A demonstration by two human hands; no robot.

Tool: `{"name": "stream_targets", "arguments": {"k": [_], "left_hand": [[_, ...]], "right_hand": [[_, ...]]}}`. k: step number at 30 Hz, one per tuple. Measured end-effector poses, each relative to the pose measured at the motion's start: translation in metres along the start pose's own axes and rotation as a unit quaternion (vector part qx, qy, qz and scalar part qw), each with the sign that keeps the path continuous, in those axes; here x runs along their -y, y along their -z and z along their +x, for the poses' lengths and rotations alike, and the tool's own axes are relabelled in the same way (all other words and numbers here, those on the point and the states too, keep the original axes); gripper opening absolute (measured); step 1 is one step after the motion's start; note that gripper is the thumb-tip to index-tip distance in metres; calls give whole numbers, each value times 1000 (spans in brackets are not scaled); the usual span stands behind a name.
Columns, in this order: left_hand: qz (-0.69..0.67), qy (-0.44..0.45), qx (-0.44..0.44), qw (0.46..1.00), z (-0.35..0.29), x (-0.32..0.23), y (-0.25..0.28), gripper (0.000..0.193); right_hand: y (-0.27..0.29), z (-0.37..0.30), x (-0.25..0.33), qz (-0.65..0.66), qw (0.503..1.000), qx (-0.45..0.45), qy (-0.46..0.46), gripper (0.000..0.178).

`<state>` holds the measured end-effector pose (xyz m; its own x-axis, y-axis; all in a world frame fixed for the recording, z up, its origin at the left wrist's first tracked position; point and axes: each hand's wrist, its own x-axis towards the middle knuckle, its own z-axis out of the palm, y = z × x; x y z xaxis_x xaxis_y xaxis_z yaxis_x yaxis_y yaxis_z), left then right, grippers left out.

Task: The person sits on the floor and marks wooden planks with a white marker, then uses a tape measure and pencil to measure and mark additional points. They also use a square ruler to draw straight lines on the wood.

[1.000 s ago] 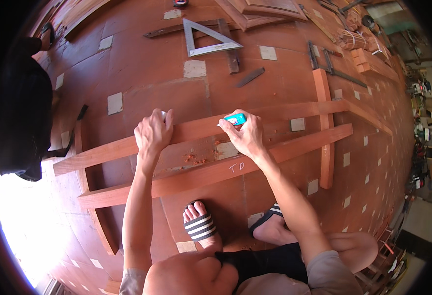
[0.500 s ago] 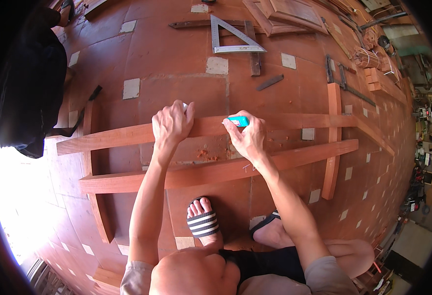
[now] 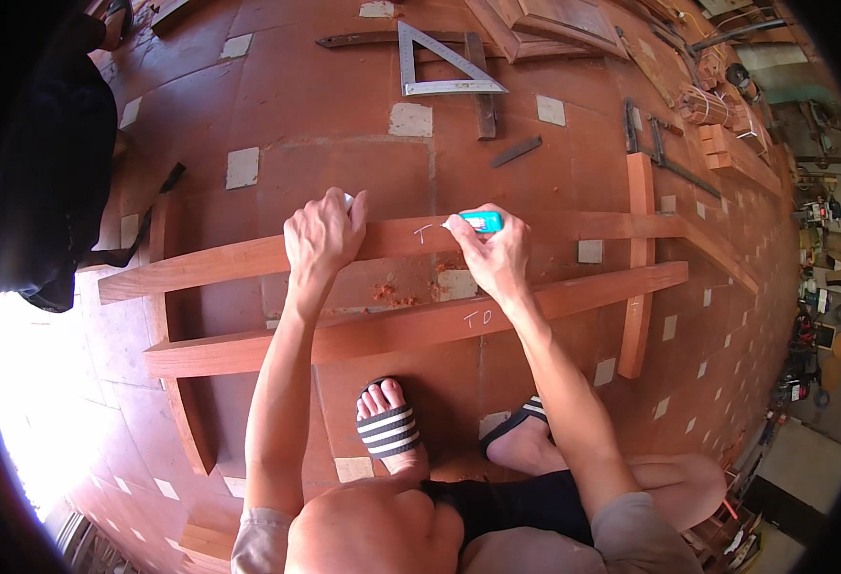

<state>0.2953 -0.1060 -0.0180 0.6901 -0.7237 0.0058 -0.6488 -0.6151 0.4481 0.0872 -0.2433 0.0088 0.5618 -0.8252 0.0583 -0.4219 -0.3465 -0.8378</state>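
My right hand (image 3: 497, 254) pinches a teal correction pen (image 3: 480, 222), its white tip against the far wooden beam (image 3: 574, 226). White hand-drawn strokes show on that beam just left of the tip. My left hand (image 3: 323, 234) is closed over the same beam farther left. A small white piece (image 3: 349, 200), perhaps a cap, peeks out between its thumb and fingers. Nearer to me lies a second beam (image 3: 392, 334), roughly parallel, with white marks on its face. Both beams rest across two crosspieces, one at the left (image 3: 184, 421) and one at the right (image 3: 637, 316).
Beyond the beams, a metal triangle square (image 3: 454, 88) lies on dark wood strips, with a flat dark strip (image 3: 516, 151) nearby. Clamps (image 3: 674, 163), bundled wood (image 3: 703, 105) and a panel (image 3: 564, 29) are at the far right. My sandalled foot (image 3: 388, 426) stands close to the near beam.
My right hand and the pen have shifted slightly right along the far beam. A fresh white mark shows left of the tip. My left hand stays on the beam.
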Motion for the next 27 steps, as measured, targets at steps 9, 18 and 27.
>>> {"name": "stream_targets", "arguments": {"k": [9, 18, 27], "left_hand": [[0, -3, -1, 1000, 0, 1, 0, 49], [-2, 4, 3, 1000, 0, -1, 0, 49], [-21, -31, 9, 999, -3, 1, 6, 46]], "right_hand": [[3, -3, -2, -25, 999, 4, 38, 31], [8, -4, 2, -21, 999, -4, 35, 28], [18, -9, -4, 66, 998, 5, -24, 27]]}}
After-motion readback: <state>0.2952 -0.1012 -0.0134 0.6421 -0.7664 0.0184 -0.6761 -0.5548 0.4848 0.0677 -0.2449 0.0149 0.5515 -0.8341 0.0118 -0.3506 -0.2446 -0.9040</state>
